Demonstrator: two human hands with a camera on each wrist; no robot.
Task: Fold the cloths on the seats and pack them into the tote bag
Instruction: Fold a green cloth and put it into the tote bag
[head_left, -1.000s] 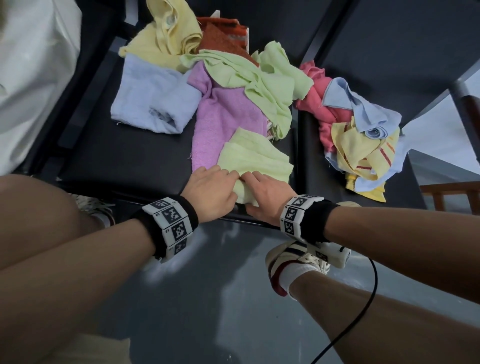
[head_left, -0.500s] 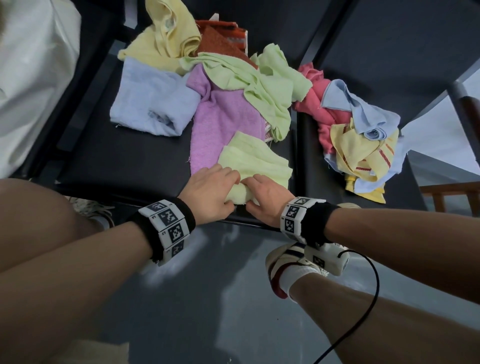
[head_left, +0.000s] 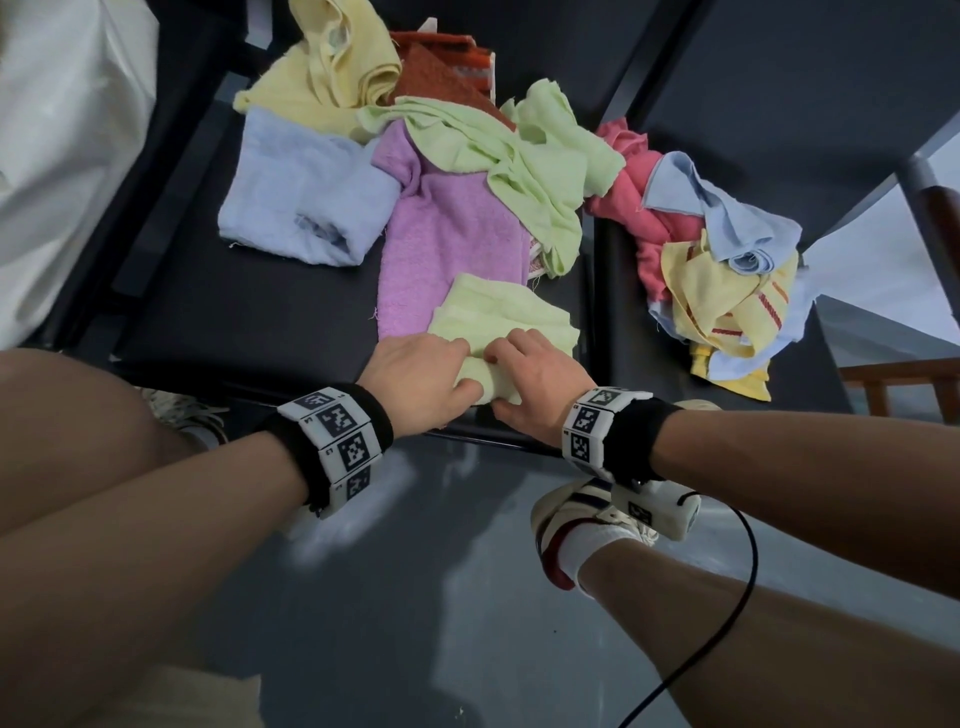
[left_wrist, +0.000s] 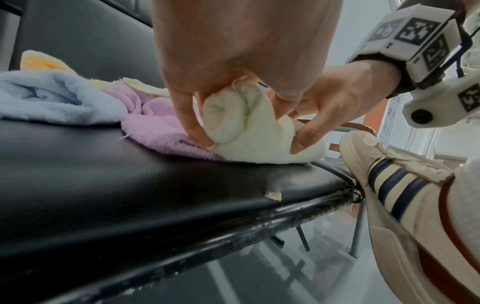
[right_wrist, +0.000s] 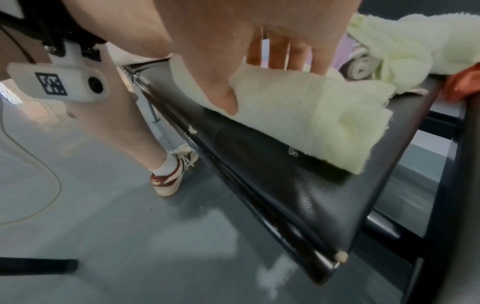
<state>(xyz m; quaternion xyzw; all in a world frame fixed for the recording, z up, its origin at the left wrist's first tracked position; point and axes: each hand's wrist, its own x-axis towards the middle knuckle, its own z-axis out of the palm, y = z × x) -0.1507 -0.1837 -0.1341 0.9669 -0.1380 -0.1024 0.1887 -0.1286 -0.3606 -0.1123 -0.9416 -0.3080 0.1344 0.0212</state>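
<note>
Both forearms reach forward over the floor, wrists banded with marker cuffs, to the near edge of the black seat (head_left: 249, 322). The left hand (head_left: 421, 379) is knuckles-up, its grip closed on the rolled near end of the folded pale green cloth (head_left: 506, 319), thumb and fingers pinching it from either side. The right hand (head_left: 535, 387) lies just beside it, thumb tucked under the cloth's edge and fingers curled over the top, pinching it. The cloth partly overlaps a purple cloth (head_left: 452, 239). Beyond lie a light blue cloth (head_left: 306, 197) and a crumpled green cloth (head_left: 524, 156); a mixed heap (head_left: 727, 270) sits on the neighbouring seat.
</note>
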